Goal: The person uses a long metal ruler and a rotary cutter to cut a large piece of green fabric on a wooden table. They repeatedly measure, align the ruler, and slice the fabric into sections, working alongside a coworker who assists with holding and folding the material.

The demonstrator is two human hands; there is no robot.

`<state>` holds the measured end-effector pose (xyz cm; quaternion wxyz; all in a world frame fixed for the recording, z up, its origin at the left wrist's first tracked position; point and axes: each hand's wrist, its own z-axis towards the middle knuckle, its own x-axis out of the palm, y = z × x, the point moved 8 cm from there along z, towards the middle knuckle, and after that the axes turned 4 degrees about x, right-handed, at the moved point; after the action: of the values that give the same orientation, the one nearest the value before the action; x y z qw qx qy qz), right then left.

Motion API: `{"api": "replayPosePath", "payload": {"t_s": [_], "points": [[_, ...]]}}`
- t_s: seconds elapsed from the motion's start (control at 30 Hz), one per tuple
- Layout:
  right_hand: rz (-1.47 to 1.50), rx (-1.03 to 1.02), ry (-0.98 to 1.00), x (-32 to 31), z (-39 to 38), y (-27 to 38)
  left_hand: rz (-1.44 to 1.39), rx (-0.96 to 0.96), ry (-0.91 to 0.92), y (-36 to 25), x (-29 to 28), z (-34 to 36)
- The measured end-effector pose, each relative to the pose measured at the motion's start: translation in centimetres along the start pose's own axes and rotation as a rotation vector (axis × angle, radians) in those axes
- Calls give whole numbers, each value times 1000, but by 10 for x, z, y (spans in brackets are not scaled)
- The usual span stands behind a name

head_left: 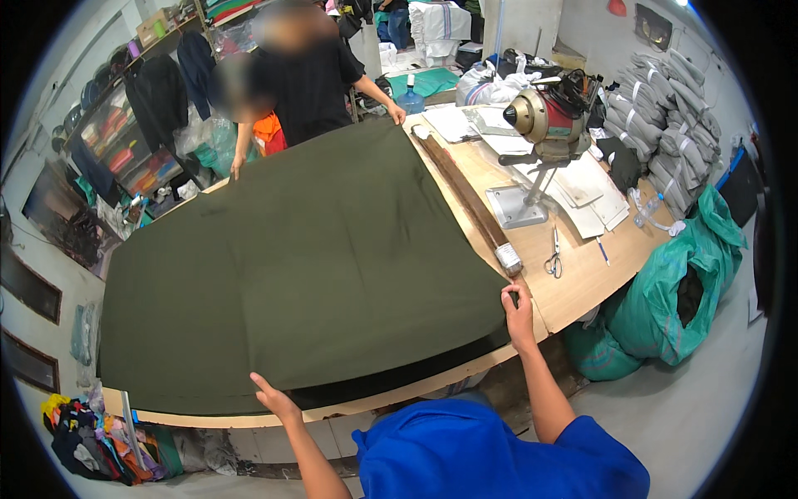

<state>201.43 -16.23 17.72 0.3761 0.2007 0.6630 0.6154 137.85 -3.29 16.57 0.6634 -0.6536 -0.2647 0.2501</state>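
A wide sheet of dark olive-green fabric is spread over most of the long table. At its near right corner, my right hand pinches the fabric between thumb and fingers. My left hand is at the near edge, left of the middle, and grips the fabric there; some of its fingers are hidden. Between my hands the edge hangs slightly above a darker layer. Across the table a co-worker in a black shirt holds the far edge with both hands, one at the far right corner.
On the table's right part are a long brown roll, scissors, a cutting machine on a stand and papers. Green sacks stand by the right edge. Colourful cloth scraps lie piled at the near left.
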Motion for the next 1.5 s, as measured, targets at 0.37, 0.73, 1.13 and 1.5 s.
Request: {"api": "replayPosePath", "payload": {"t_s": [0.37, 0.73, 1.13, 1.5], "points": [[-307, 132, 15, -27, -37, -118, 101, -329, 103, 164, -60, -45], [-279, -67, -50, -43, -52, -69, 297, -323, 181, 181, -72, -40], [-271, 263, 28, -36, -24, -178, 272, -272, 253, 177, -59, -25], [-507, 205, 57, -42, -17, -174, 399, -251, 285, 184, -73, -34]]}}
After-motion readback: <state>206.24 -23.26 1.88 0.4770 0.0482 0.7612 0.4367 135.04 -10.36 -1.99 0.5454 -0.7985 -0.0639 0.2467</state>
